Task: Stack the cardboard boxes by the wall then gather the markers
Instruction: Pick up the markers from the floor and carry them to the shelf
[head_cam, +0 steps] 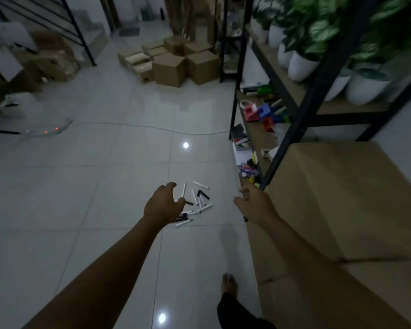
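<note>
Several white and black markers point(198, 202) lie scattered on the tiled floor ahead of me. My left hand point(163, 205) hovers over the left side of the pile, fingers loosely curled and holding nothing, hiding a few markers. My right hand point(254, 202) reaches out to the right of the pile, fingers spread and empty. A large cardboard box point(342, 198) stands at my right below the shelf. More cardboard boxes point(176, 62) sit clustered on the floor at the far wall.
A black metal shelf point(301, 108) at the right holds potted plants point(318, 43) and coloured toys point(261, 112). A white cable point(152, 127) crosses the floor. Boxes and a railing stand at the far left. My bare foot point(229, 283) is on the tiles.
</note>
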